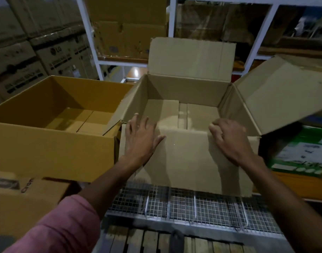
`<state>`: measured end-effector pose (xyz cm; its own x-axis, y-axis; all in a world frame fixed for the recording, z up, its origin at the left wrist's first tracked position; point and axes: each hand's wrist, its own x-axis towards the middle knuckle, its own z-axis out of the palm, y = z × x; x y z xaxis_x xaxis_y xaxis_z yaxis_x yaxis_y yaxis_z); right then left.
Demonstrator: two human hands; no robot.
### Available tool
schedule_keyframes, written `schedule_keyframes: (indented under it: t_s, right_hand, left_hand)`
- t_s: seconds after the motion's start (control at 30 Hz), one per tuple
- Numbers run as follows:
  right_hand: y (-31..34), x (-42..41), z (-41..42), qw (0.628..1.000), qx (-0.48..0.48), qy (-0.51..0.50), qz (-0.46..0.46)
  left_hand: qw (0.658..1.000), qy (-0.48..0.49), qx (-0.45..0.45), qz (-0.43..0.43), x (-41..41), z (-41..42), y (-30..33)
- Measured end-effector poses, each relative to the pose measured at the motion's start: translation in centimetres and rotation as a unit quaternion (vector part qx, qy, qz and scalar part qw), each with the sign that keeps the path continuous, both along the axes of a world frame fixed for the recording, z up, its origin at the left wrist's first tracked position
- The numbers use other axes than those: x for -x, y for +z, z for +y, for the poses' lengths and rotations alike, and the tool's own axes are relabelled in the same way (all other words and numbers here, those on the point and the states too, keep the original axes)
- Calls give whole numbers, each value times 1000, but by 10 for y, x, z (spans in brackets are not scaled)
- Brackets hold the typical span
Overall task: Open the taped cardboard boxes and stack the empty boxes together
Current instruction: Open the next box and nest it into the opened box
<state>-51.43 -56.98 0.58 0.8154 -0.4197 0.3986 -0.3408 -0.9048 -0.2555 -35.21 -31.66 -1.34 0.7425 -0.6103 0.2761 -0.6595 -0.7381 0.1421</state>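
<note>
The person's left arm wears a pink sleeve (pixel 65 225), soft cloth, pushed up so that it ends in a bunched edge short of the elbow. The forearm below it is bare down to the left hand (pixel 140 137). The right forearm is bare too, and the right hand (pixel 229 139) wears nothing that shows.

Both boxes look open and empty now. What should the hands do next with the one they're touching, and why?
Probably lift the pale box and set it into the yellow box beside it. Both look open and empty, the left hand lies flat on its near flap, and the right hand curls over that flap's edge, so stacking seems next.
</note>
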Motion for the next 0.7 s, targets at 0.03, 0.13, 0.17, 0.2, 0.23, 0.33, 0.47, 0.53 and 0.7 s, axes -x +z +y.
schedule_keyframes:
  t_s: [0.03,0.13,0.17,0.2,0.23,0.33,0.47,0.53,0.7]
  right_hand:
    - [-7,8,3,1000,11,-16,19]
    - [-25,28,5,995,68,-50,59]
    - [-29,33,4,993,83,-64,57]
    - [-32,37,4,991,90,-79,51]
    - [-33,40,3,990,95,-96,43]
    - [-34,45,7,984,102,-144,35]
    - [-32,45,13,979,66,-188,50]
    - [-32,45,12,976,51,-202,58]
    - [-34,49,5,970,53,-229,68]
  left_hand:
    - [1000,22,-3,-10,3,4,-3]
    - [997,74,-2,-8,8,12,-5]
    - [996,85,-2,-1,8,15,-5]
    - [996,94,-3,6,8,18,-6]
    - [995,102,-5,11,6,21,-8]
    - [995,90,6,36,-1,26,-11]
    - [995,53,49,76,-8,25,-17]
    - [993,48,66,79,-9,24,-21]
    - [992,43,85,77,-14,20,-24]
